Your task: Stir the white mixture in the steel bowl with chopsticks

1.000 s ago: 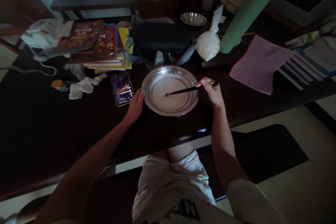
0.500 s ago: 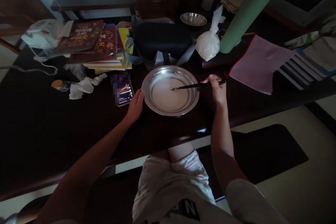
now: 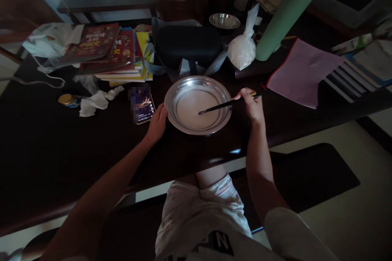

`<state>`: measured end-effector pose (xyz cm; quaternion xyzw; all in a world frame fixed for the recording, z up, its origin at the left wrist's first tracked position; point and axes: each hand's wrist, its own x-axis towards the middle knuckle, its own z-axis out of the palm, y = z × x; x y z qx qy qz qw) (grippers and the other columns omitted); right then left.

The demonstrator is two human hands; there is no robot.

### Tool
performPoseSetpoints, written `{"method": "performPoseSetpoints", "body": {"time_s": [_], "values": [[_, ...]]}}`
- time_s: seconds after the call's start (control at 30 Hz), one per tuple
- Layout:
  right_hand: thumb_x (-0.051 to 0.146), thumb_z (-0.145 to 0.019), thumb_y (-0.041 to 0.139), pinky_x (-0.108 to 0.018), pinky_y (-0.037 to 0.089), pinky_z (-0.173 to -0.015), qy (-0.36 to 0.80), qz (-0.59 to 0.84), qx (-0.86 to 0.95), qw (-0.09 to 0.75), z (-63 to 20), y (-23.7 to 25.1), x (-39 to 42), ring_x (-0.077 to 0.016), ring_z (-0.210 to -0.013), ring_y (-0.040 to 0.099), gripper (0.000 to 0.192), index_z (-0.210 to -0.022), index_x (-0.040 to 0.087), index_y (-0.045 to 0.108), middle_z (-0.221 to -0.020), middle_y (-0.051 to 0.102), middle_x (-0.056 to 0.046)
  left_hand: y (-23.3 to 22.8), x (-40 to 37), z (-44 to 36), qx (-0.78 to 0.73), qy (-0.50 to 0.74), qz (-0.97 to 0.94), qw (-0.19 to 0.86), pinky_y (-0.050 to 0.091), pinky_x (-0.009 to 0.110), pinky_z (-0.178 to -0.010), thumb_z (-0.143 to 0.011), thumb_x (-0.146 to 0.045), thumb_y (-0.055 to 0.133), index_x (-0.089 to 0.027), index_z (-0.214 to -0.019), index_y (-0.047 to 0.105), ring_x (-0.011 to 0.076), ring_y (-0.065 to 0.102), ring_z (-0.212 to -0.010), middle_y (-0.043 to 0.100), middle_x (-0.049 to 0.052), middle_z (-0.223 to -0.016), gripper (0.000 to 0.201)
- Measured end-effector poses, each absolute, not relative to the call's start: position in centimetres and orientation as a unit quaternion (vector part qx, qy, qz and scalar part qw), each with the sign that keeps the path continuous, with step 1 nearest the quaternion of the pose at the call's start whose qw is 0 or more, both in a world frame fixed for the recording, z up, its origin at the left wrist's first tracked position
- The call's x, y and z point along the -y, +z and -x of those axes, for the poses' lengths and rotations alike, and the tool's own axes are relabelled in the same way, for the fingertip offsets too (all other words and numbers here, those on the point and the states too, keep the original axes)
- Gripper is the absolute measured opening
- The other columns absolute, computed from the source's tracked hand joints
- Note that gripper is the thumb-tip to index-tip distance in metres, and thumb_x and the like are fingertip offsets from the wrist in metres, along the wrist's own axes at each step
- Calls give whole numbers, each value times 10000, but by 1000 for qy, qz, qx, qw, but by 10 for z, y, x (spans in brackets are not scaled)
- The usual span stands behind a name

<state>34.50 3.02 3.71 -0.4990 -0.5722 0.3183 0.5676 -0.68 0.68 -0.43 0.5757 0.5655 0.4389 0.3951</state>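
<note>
A round metal basin (image 3: 199, 129) stands on the dark table in front of me, with a whitish layer (image 3: 192, 106) across its bottom. My left hand (image 3: 158, 122) grips the basin's left rim, thumb on the edge and the other fingers around the outside. Pinched in my right hand (image 3: 251, 104) at the basin's right side are black chopsticks (image 3: 222, 106), slanting down to the left. Their tips touch the whitish contents near the middle. Just left of my left hand lies a lit phone (image 3: 143, 106).
Behind the basin sits a black case (image 3: 189, 45). A knotted bag of white powder (image 3: 241, 52) and a tall green bottle (image 3: 288, 18) stand right of it. Books (image 3: 101, 49), crumpled tissue (image 3: 94, 103) and a gold-lidded jar (image 3: 67, 100) lie left. A pink pouch (image 3: 303, 75) lies right.
The chopstick tips have shifted slightly left and toward me within the basin, and my right hand has moved a little with them. My left hand keeps its hold on the rim.
</note>
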Motion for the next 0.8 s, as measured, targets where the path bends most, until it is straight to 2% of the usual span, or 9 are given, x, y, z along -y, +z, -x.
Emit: {"method": "performPoseSetpoints", "body": {"time_s": [0.1,0.3,0.47,0.63,0.8], "values": [[801,-823,716,-388,591,-818,349,466,612,535,-341,38,-30,-205,-752,746,548,-643,285,736,-682,757,4,-4,-7,7,-564,441,-581,388,580,411,-908,-982,-761,469,-184,-1215,711,292,673,-1055,739,102,-1086,668],[736,-914,668,-378,585,-804,286,495,557,602,-347,35,-30,-184,-690,718,532,-644,282,738,-640,725,14,-3,-6,7,-561,439,-590,381,556,420,-972,-982,-768,467,-189,-1209,709,282,665,-1064,747,99,-1112,668],[741,-873,719,-376,591,-799,336,457,616,547,-342,36,-30,-194,-739,741,504,-671,281,751,-674,740,6,-3,-6,8,-559,442,-590,379,547,397,-967,-1003,-726,478,-184,-1183,718,274,665,-1053,737,87,-1070,619],[760,-891,679,-378,602,-798,277,499,569,592,-348,35,-30,-187,-711,730,534,-678,275,745,-660,730,13,-5,-8,8,-552,451,-581,392,562,402,-950,-1004,-730,498,-183,-1217,725,277,669,-1068,750,91,-1094,629],[763,-869,701,-371,602,-772,326,479,600,551,-346,36,-28,-199,-725,745,541,-641,274,727,-643,724,3,-5,-8,8,-546,459,-588,382,548,416,-1018,-1015,-702,505,-184,-1196,734,280,668,-1108,752,93,-1107,595]]}}
